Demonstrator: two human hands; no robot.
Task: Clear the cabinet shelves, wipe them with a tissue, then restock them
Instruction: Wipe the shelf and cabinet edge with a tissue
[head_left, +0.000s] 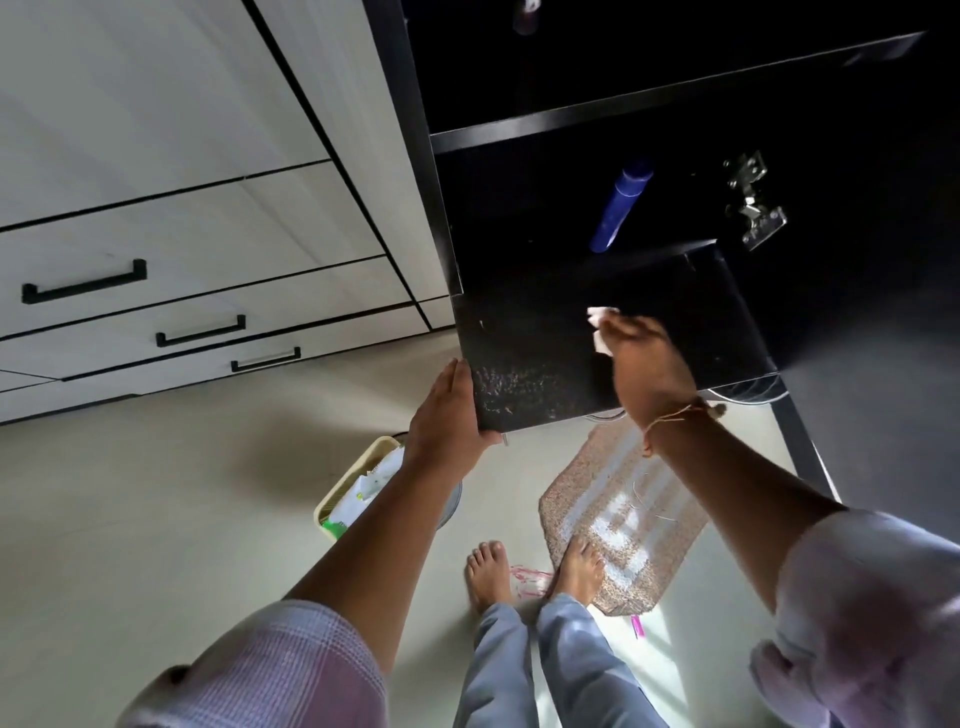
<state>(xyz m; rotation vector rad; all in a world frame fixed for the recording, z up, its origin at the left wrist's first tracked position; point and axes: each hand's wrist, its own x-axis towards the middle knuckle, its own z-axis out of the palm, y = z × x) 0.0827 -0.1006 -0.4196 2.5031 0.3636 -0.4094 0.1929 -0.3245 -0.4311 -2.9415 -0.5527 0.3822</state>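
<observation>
1. The dark shelf (545, 332) is gripped at its near-left corner by the left hand (449, 410), fingers curled under the edge.
2. A white tissue (597, 325) is pressed flat on the shelf's right side under the right hand (649, 364).
3. A blue bottle (621, 205) is left lying further back.

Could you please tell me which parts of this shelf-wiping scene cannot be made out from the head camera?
- The tissue: mostly hidden under the right hand; only a white edge shows, blurred.
- The cabinet interior: too dark to see the back.
- The blue bottle: label unreadable in shadow.
- An object at the top edge: cut off by the frame.
- The basket contents: partly covered by the left forearm; the left hand grips the shelf corner.
</observation>
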